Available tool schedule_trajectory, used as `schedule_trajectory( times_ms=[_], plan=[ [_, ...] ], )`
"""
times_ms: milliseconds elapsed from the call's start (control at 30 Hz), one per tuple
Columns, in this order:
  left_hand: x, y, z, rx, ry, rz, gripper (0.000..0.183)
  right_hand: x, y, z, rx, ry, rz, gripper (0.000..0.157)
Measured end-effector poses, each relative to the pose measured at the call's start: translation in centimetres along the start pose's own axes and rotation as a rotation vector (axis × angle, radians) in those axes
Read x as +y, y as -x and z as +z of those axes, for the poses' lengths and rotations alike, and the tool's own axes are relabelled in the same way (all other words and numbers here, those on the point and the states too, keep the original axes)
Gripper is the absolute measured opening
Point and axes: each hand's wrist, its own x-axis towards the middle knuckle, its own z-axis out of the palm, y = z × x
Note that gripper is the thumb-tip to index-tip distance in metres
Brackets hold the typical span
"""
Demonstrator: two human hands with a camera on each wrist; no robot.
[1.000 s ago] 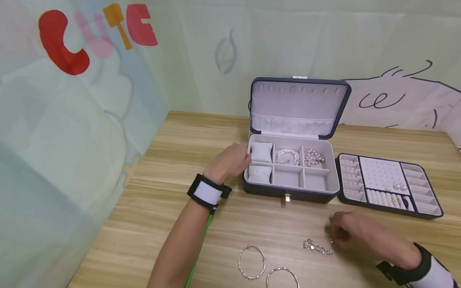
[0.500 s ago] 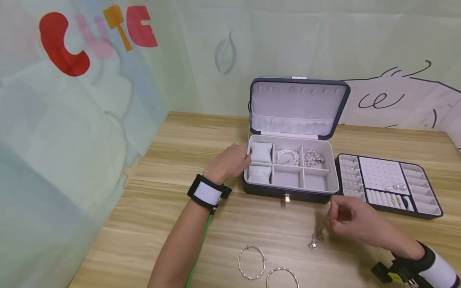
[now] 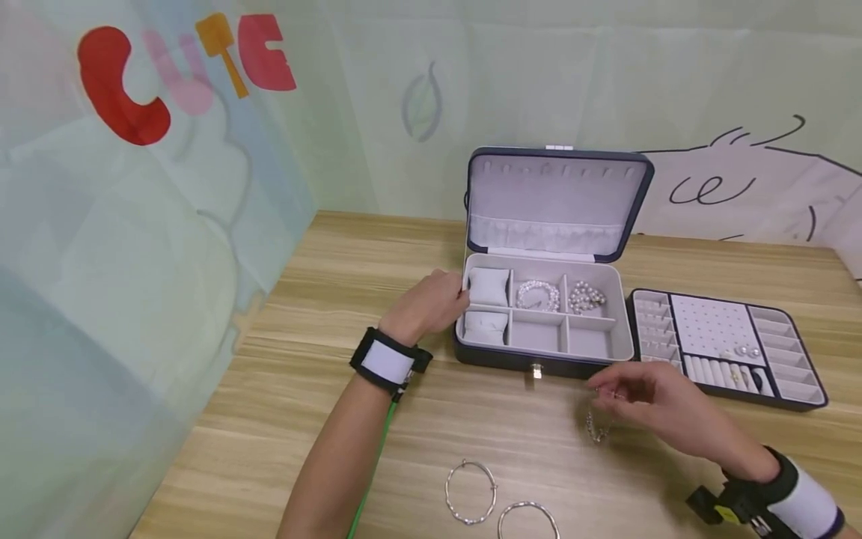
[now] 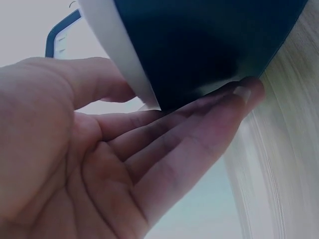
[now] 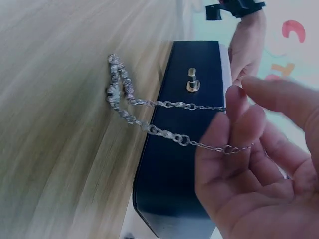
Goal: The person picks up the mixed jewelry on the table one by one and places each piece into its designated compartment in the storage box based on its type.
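My left hand holds the left wall of the open navy jewelry box. In the left wrist view the thumb lies over the pale rim, and the fingers run along the dark outer wall. In front of the box's right corner, my right hand holds a silver chain bracelet. It hangs in a loop above the table, and in the right wrist view the ends of the chain pass between the fingers. Two silver bangles, a left one and a right one, lie nearer me.
Inside the box are two white cushions, a pearl bracelet and a pearl bundle. The two front compartments beside the front cushion hold nothing. A tray with rings and earrings stands against the box's right side. The lid stands upright.
The right hand has lifted the bracelet off the table and moved it left and toward the box. The left hand has stayed at the box's side.
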Motion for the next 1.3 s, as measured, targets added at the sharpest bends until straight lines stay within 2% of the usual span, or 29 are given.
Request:
schedule_trajectory(
  times_ms=[167, 300, 500, 600, 733, 900, 1100, 1300],
  plan=[
    [0.1, -0.2, 0.3, 0.029, 0.01, -0.003, 0.04, -0.3, 0.2, 0.4, 0.086, 0.179, -0.023, 0.016],
    [0.2, -0.4, 0.6, 0.084, 0.038, -0.033, 0.043, -0.6, 0.2, 0.6, 0.165, 0.23, -0.069, 0.02],
    [0.8, -1.1, 1.0, 0.258, -0.049, -0.094, 0.037, -1.0, -0.2, 0.7, 0.234, 0.225, -0.115, 0.022],
    [1.3, -1.5, 0.9, 0.339, -0.077, -0.104, 0.042, -1.1, -0.4, 0.7, 0.241, 0.214, -0.104, 0.024],
    [2.0, -2.5, 0.3, 0.462, -0.066, -0.04, 0.056, -1.3, -0.9, 0.7, 0.269, 0.206, -0.125, 0.022],
    [3.0, -3.8, -1.6, 0.603, -0.066, 0.07, 0.063, -1.5, -1.5, 0.5, 0.35, 0.276, -0.226, 0.026],
    [4.2, -5.0, -3.9, 0.675, -0.007, 0.158, 0.056, -1.9, -2.4, -0.1, 0.392, 0.299, -0.239, 0.029],
    [4.6, -6.5, -5.0, 0.742, 0.053, 0.141, 0.048, -2.6, -3.8, -1.3, 0.475, 0.271, -0.22, 0.027]
  ],
)
